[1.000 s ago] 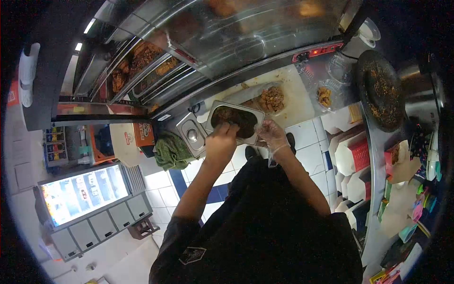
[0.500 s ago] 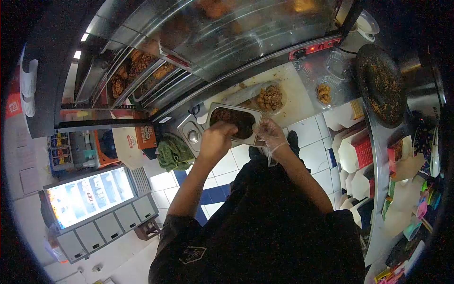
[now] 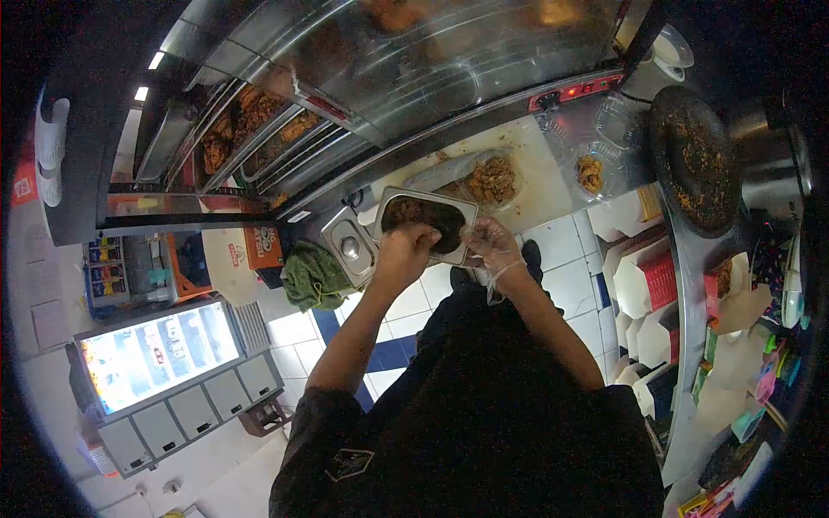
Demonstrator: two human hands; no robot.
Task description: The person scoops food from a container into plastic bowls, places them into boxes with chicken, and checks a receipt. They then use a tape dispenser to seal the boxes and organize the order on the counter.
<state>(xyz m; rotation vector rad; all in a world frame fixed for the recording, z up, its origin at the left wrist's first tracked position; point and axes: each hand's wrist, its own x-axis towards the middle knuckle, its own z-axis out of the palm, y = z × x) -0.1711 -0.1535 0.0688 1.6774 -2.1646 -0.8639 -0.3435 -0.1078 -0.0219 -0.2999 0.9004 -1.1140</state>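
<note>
A rectangular metal pan [image 3: 466,207] with dark brown food [image 3: 406,210] inside sits at the counter's front edge, in front of my body. Bare and closed, my left hand [image 3: 408,253] is over the pan's near left side, its thumb and fingers pressed together; anything between them is too small to make out. My right hand [image 3: 494,248] wears a clear plastic glove, and its bent fingers close at the pan's right rim. Beside the pan on the left lies a metal lid [image 3: 349,248]. Just behind it, chopped fried food [image 3: 492,180] rests on a pale cutting board [image 3: 540,164].
A glass-fronted warmer [image 3: 389,78] with trays runs along the back. Clear plastic containers [image 3: 596,173] stand right of the board. A dark round plate [image 3: 693,160] and folded food boxes [image 3: 639,276] are farther right. A green cloth [image 3: 311,276] hangs at left.
The view has shifted slightly. My left hand has moved a little within the pan area, with its fingers still pressed together. My right hand stays at the rim.
</note>
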